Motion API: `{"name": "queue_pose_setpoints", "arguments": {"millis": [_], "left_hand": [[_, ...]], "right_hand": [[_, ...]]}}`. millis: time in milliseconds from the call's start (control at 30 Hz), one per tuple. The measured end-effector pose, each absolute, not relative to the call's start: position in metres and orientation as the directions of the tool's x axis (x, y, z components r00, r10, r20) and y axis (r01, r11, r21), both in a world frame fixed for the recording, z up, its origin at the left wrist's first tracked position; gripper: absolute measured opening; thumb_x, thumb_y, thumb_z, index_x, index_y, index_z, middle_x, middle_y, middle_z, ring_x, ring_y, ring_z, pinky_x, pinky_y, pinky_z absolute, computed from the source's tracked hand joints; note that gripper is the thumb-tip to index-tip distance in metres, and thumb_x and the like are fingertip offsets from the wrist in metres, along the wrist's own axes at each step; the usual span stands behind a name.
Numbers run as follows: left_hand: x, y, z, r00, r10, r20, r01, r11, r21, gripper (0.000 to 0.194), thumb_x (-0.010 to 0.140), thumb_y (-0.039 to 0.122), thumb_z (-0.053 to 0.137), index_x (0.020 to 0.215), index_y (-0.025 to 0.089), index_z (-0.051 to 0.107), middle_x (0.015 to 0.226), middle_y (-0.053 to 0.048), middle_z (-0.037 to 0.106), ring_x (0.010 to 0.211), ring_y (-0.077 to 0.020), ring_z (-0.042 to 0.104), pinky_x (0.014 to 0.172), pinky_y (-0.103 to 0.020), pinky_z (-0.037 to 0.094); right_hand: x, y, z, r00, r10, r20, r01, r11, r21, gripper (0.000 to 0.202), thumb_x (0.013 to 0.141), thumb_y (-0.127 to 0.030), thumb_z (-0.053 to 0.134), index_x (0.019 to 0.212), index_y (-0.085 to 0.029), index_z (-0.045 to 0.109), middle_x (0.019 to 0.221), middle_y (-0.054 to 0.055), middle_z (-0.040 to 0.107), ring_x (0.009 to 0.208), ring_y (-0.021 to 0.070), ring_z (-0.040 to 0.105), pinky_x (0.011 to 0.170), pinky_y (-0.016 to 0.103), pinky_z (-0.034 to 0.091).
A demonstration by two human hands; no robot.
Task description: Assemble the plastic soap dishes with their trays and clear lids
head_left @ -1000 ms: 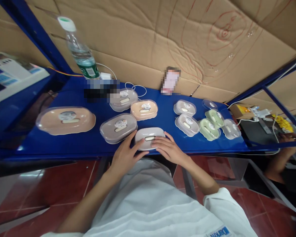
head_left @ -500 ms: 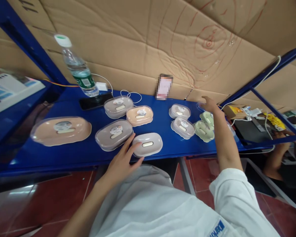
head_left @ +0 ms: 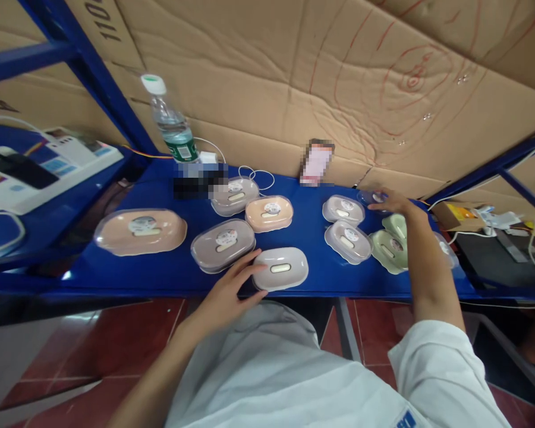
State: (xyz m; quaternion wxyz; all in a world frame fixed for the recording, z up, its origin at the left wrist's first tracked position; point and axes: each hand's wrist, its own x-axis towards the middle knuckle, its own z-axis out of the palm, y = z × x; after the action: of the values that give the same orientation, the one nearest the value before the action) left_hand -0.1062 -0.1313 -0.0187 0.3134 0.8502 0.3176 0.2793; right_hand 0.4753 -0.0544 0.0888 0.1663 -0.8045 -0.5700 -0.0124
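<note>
My left hand (head_left: 232,288) rests at the near edge of the table, its fingers apart. Its fingertips and thumb touch the left end of a pale grey oval lidded box (head_left: 289,270), which shows no clear cover. My right hand (head_left: 395,202) reaches to the far right, fingers closed on the edge of a clear plastic cover (head_left: 366,197) with a round sticker. Below that hand lies a green box (head_left: 389,252), with a second green box (head_left: 395,224) partly behind my forearm. Two small grey boxes (head_left: 348,241) under clear covers stand left of the green ones.
Grey boxes (head_left: 223,244), an orange box (head_left: 268,214) and a large peach box (head_left: 140,232) stand left on the blue table (head_left: 303,238). Behind are a water bottle (head_left: 173,128) and a phone (head_left: 317,163) against the cardboard wall (head_left: 249,83). Another clear cover (head_left: 446,249) lies right of my forearm.
My right hand has lowered onto the clear cover, its fingers closing on the edge. My left hand stays at the pale grey box. The whole view has shifted, with things appearing further right.
</note>
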Motion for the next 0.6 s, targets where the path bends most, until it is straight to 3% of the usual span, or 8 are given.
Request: {"name": "queue_pose_setpoints", "arguments": {"millis": [67,133,200,300,433,600], "left_hand": [[-0.106,-0.132,-0.019,0.637,0.722,0.269,0.358,-0.586,0.726,0.043,0.102,0.037,0.069,0.144,0.030,0.060,0.168,-0.009,0.049,0.152,-0.0271,0.054,0.125,-0.047,0.049],[-0.107,-0.132,-0.021,0.633,0.727,0.264,0.344,-0.570,0.746,0.045,0.102,0.039,0.069,0.144,0.030,0.058,0.168,-0.010,0.049,0.153,-0.0274,0.054,0.127,-0.048,0.048],[-0.106,-0.131,-0.023,0.628,0.732,0.264,0.318,-0.552,0.771,0.049,0.101,0.043,0.072,0.145,0.028,0.056,0.168,-0.011,0.050,0.154,-0.0279,0.053,0.129,-0.050,0.045],[-0.106,-0.130,-0.028,0.611,0.754,0.242,0.276,-0.489,0.827,0.065,0.096,0.048,0.078,0.151,0.027,0.050,0.166,-0.013,0.052,0.154,-0.0300,0.052,0.130,-0.053,0.043],[-0.108,-0.131,-0.032,0.584,0.788,0.198,0.216,-0.385,0.897,0.083,0.092,0.048,0.082,0.162,0.029,0.041,0.167,-0.014,0.051,0.151,-0.0312,0.056,0.127,-0.051,0.048],[-0.111,-0.129,-0.029,0.588,0.788,0.182,0.228,-0.378,0.897,0.082,0.093,0.047,0.081,0.163,0.029,0.042,0.167,-0.013,0.051,0.150,-0.0307,0.056,0.128,-0.051,0.047]], "right_hand": [[0.457,-0.068,0.100,0.317,0.919,0.234,0.935,-0.262,-0.238,0.053,0.082,-0.033,0.093,0.124,-0.006,0.076,0.124,0.027,0.074,0.116,0.0311,0.072,0.110,0.049,0.050],[0.419,-0.094,0.108,0.203,0.917,0.343,0.963,-0.123,-0.241,0.063,0.088,-0.042,0.089,0.139,-0.011,0.070,0.142,0.029,0.067,0.138,0.0348,0.062,0.122,0.054,0.041],[0.360,-0.127,0.104,-0.024,0.889,0.457,0.938,0.178,-0.298,0.071,0.091,-0.052,0.085,0.150,-0.018,0.063,0.152,0.023,0.062,0.145,0.0351,0.057,0.125,0.055,0.040],[0.259,-0.167,0.073,-0.390,0.845,0.367,0.739,0.525,-0.422,0.073,0.097,-0.055,0.079,0.160,-0.028,0.054,0.162,0.013,0.057,0.149,0.0346,0.055,0.124,0.059,0.046],[0.178,-0.184,0.019,-0.470,0.828,0.306,0.713,0.561,-0.421,0.069,0.096,-0.045,0.080,0.159,-0.031,0.055,0.170,0.012,0.048,0.155,0.0363,0.045,0.126,0.061,0.043],[0.171,-0.183,-0.006,-0.439,0.817,0.373,0.753,0.562,-0.343,0.067,0.100,-0.049,0.075,0.161,-0.030,0.054,0.169,0.013,0.048,0.158,0.0378,0.040,0.126,0.064,0.044]]}}
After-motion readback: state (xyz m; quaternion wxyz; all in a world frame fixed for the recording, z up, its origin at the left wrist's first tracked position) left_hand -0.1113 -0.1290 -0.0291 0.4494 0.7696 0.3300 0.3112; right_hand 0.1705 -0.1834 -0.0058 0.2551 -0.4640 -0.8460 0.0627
